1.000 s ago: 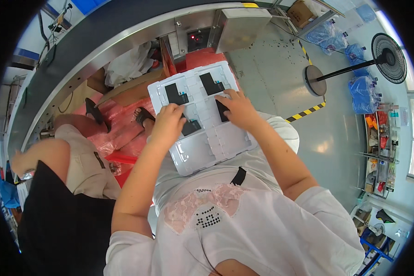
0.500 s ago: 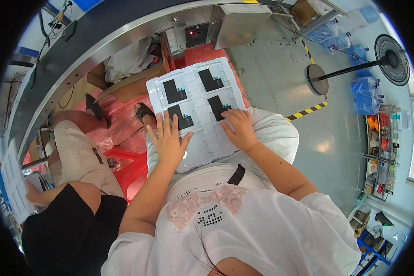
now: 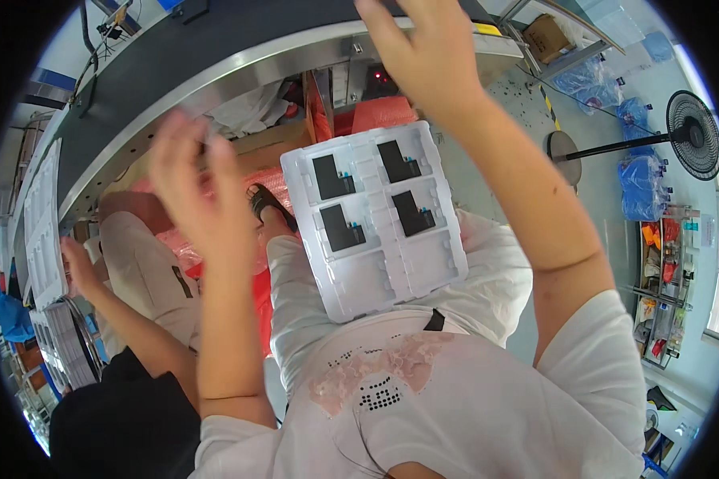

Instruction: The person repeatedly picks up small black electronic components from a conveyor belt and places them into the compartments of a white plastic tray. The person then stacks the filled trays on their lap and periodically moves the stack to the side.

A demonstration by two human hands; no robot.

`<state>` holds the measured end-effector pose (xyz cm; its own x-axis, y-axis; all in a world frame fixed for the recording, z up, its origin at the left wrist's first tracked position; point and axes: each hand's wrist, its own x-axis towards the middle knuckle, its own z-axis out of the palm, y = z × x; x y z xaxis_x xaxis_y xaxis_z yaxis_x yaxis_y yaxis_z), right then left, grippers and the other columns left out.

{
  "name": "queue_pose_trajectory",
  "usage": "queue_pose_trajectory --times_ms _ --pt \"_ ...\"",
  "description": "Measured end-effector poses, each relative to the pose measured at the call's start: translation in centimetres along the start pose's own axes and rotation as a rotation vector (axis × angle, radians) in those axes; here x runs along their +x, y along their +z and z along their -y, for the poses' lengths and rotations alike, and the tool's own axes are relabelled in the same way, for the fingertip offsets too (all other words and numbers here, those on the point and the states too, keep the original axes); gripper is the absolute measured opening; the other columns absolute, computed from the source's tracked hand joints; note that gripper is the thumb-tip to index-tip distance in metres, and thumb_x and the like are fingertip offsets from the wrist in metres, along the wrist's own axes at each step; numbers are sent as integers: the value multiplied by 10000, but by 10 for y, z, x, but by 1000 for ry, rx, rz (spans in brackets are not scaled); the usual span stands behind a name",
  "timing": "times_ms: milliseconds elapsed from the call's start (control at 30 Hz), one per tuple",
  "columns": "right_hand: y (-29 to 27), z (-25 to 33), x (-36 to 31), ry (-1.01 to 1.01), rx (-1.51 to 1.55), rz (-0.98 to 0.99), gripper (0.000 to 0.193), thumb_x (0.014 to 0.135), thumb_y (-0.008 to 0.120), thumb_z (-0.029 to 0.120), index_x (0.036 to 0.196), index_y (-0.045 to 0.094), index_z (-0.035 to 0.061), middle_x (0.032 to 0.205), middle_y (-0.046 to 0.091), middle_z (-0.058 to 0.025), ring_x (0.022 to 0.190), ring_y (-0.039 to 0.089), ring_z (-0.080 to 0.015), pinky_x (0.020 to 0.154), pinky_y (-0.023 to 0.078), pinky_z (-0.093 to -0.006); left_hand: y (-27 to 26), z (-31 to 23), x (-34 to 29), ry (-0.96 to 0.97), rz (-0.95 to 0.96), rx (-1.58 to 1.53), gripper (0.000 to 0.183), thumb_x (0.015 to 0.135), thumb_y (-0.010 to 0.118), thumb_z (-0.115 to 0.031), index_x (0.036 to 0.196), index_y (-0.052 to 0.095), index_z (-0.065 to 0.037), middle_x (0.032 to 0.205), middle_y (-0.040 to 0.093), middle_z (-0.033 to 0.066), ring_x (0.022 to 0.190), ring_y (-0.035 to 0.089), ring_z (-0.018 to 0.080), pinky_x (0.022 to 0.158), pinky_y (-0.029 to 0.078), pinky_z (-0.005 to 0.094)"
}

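No words or numbers are legible. At two o'clock, yellow-and-black hazard tape marks the floor. At three o'clock, a pale sheet hangs on the wall, any print too small to read. At six o'clock, black dots pattern the white shirt without readable letters.

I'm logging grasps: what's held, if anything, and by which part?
Left hand looks empty, though blurred; right hand is cut off above, so any hold cannot be told.

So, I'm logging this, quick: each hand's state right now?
Left hand: open, blurred, nothing seen in it.
Right hand: can't tell; fingertips out of frame.
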<state>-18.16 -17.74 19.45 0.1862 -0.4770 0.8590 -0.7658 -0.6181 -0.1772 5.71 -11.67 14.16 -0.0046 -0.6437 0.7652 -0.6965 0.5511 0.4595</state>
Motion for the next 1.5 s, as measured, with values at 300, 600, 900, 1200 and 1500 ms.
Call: queue_pose_trajectory --times_ms 300,600,900,1200,1500 --pt "163 -48 133 466 -91 568 575 860 494 453 1115 560 -58 1095 558 -247 1033 516 -426 895 413 -473 30 185 178 -444 -217 857 800 800 478 -625 1227 489 50 1248 425 289 1200 382 440 969 291 593" --pt "130 6 103 705 -504 539 366 774 614 309 1037 646 57 1073 624 -178 1029 592 -318 827 491 -408 63 100 170 -734 176 856 351 903 428 -204 1177 560 -27 1226 517 163 1182 449 336 1007 207 640" --pt "8 -3 21 671 353 178 236 769 706 189 855 556 29 699 505 15 592 455 -65 529 374 -219 98 78 180 -604 261 884 737 826 423 -571 1251 474 30 1255 436 249 1145 411 403 916 289 588" --pt "-135 83 -122 853 366 466 188 749 657 -41 853 515 26 778 519 -17 707 499 -97 654 411 -219 122 34 205 -710 529 939 433 850 548 -272 1186 553 1 1225 445 268 1080 468 420 791 407 539" --pt "-126 90 -221 1236 536 481 203 778 625 -34 935 516 33 817 560 -37 752 563 -124 614 466 -252 126 24 184 -446 446 696 355 776 615 -212 1081 627 -30 1200 548 179 1101 532 359 888 454 426"
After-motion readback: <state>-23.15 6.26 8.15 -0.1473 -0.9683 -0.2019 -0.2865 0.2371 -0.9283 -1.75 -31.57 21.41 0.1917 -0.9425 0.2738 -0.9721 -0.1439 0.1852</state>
